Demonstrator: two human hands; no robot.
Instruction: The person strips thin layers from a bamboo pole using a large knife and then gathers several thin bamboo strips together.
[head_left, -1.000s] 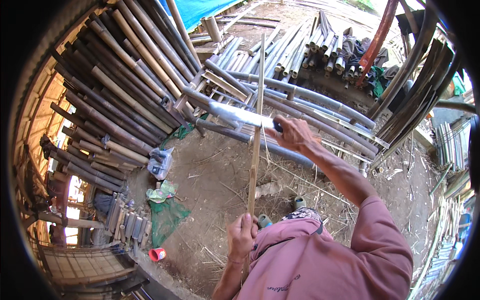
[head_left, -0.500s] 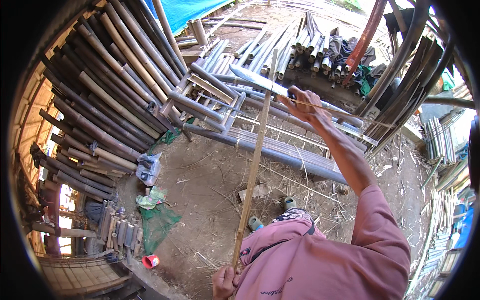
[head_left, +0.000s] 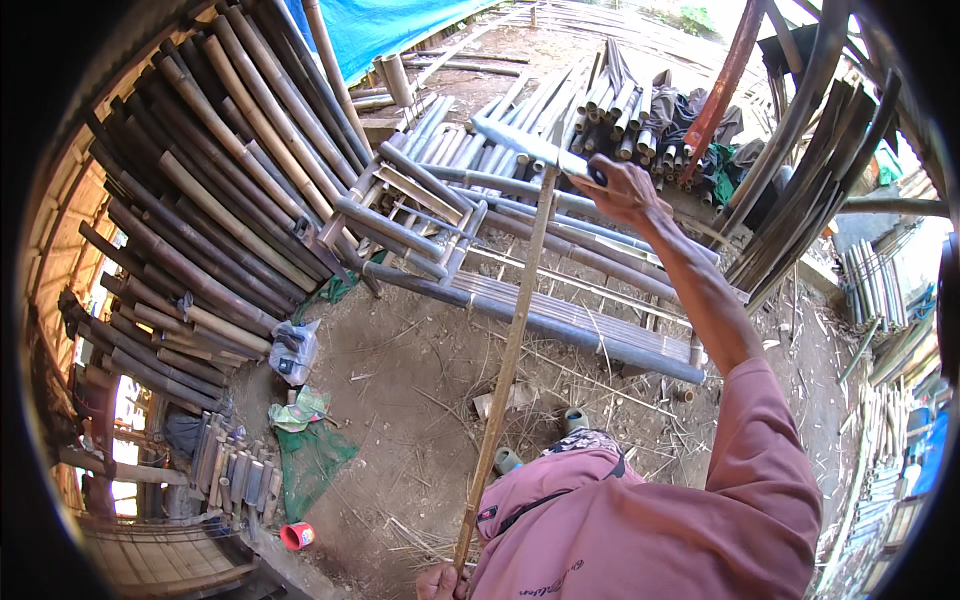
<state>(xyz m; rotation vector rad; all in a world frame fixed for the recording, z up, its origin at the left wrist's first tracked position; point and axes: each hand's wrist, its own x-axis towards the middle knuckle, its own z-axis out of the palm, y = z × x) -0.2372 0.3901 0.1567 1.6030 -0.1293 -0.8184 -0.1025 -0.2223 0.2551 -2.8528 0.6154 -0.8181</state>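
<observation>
A long, narrow bamboo strip runs up the middle of the view, away from my body. Its near end is in my left hand, whose fingers are wrapped round it at the lower edge. With my right arm stretched forward, my right hand grips the dark handle of a machete. The broad, pale blade points left and crosses the strip at its far end, seemingly touching it. Part of my left hand is cut off by the picture's edge.
Beyond the strip stands a low bamboo bench. Dark bamboo poles lean along the left, and cut poles are piled at the back. Shavings litter the dirt floor. A red cup and green netting lie lower left.
The machete and right hand have shifted slightly right, and the blade now lies at the strip's far tip. My left hand sits lower. The thin sliver beside my right hand no longer shows.
</observation>
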